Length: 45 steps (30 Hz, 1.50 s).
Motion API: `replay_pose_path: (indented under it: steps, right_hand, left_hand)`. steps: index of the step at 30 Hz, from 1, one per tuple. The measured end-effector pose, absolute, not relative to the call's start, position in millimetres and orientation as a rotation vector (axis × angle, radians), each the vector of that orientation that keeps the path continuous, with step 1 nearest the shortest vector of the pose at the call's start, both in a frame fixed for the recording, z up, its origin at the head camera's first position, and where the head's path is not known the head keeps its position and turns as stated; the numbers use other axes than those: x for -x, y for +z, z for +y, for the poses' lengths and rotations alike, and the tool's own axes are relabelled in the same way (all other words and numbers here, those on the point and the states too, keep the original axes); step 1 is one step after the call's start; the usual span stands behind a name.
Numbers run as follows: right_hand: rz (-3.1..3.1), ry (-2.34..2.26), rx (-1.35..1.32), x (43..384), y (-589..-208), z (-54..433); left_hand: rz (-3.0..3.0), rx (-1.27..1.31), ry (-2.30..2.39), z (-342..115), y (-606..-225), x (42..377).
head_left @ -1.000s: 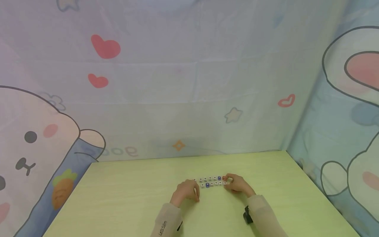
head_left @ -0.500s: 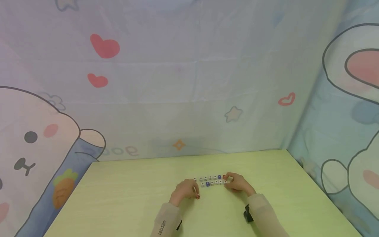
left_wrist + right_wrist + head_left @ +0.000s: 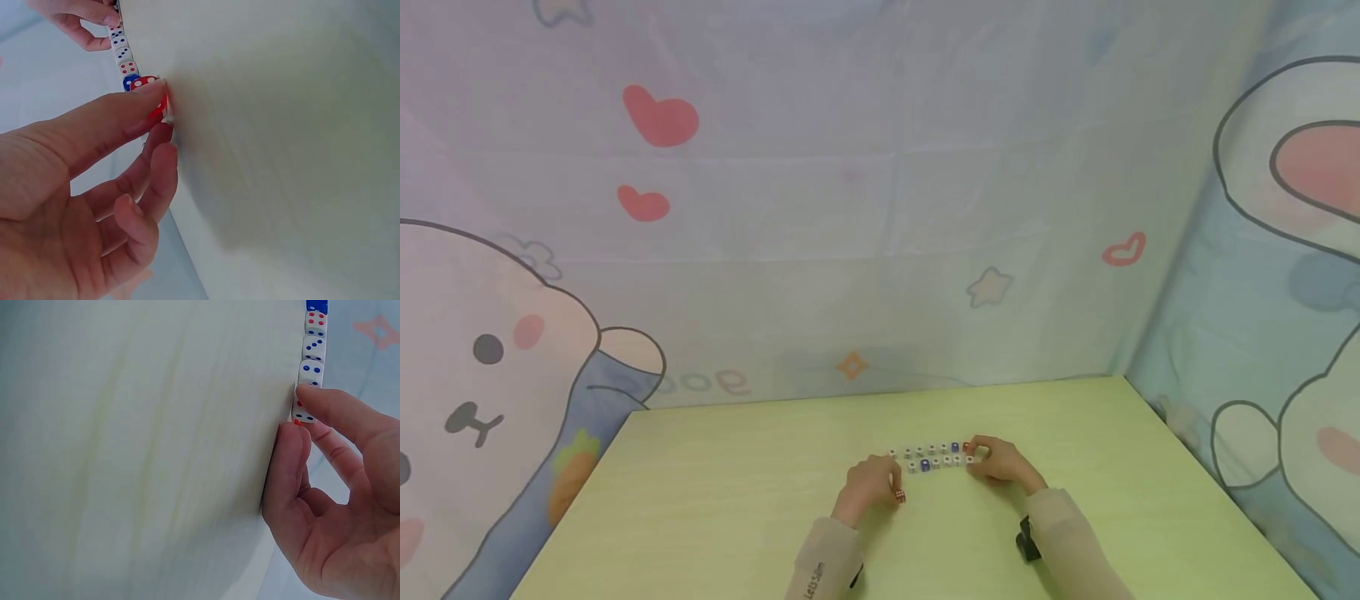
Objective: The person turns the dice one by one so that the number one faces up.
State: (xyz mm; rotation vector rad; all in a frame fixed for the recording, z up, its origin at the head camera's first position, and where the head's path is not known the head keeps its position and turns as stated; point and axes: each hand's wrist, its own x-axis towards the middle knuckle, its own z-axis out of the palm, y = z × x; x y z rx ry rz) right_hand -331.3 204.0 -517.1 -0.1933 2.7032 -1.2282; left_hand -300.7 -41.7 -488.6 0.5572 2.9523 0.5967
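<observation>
My left hand [image 3: 871, 486] pinches a red die [image 3: 900, 496] with white pips between thumb and fingertips, just in front of the left end of the nearer row of dice. In the left wrist view this red die [image 3: 154, 100] is partly covered by the thumb. At the row's other end my right hand [image 3: 1004, 463] holds the last white die [image 3: 304, 412], thumb on it and fingers bent around its end. The nearer row has white dice [image 3: 947, 461] and one blue die [image 3: 925, 465]. Behind it runs a second row of white dice [image 3: 932, 450], with a blue die [image 3: 955, 447] and a red die [image 3: 967, 447] at its right.
The dice lie on a pale yellow-green table [image 3: 715, 500]. A printed cloth [image 3: 790, 208] hangs behind its far edge, and another covers the right side. A black device [image 3: 1027, 542] is at the right wrist.
The red die, mostly hidden in my left fingers at first, has come into view below the fingertips. My right hand stays at the row's right end.
</observation>
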Motion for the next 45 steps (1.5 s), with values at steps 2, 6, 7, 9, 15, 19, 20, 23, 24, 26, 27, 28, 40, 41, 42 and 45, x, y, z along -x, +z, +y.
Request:
replay_pose_path:
  steps: [2,6,7,9,15,19,20,23,24,26,27,28,40,41,42,45]
  right_hand:
    - [2.699,-1.23,0.19,331,-517,204]
    - [2.694,-1.239,0.191,330,-516,204]
    - [2.694,-1.241,0.19,330,-516,204]
    - [2.701,-1.239,0.191,331,-516,203]
    - [2.712,-1.227,0.178,331,-518,203]
    - [2.707,-1.243,0.176,331,-517,203]
    - [2.704,-1.246,0.177,332,-517,203]
    - [2.698,-1.246,0.18,332,-517,203]
    - [2.696,-1.245,0.179,332,-517,203]
    - [2.698,-1.242,0.183,332,-517,203]
    - [2.703,-1.238,0.188,332,-517,203]
    - [2.706,-1.236,0.19,332,-517,203]
    - [2.698,-1.234,0.206,332,-517,203]
    - [2.702,-1.231,0.206,331,-516,203]
    - [2.701,-1.232,0.205,331,-516,203]
    - [2.702,-1.229,0.202,330,-515,203]
  left_hand:
    - [2.967,-0.566,0.589,-42,-489,301]
    - [3.002,-0.58,0.598,-43,-488,303]
    - [3.01,-0.583,0.609,-43,-487,303]
    - [3.021,-0.587,0.626,-43,-487,303]
    - [3.022,-0.6,0.646,-45,-490,302]
    - [3.016,-0.609,0.634,-46,-491,303]
    - [3.009,-0.61,0.634,-46,-491,303]
    - [2.992,-0.615,0.63,-47,-492,303]
    - [2.984,-0.613,0.637,-47,-492,303]
    - [2.968,-0.602,0.649,-48,-492,303]
    - [2.961,-0.598,0.656,-48,-491,303]
    - [2.952,-0.589,0.666,-48,-491,302]
    - [2.925,-0.591,0.704,-52,-490,302]
    - [2.927,-0.594,0.705,-52,-490,302]
    - [2.93,-0.596,0.704,-52,-490,302]
    - [2.937,-0.602,0.695,-52,-489,303]
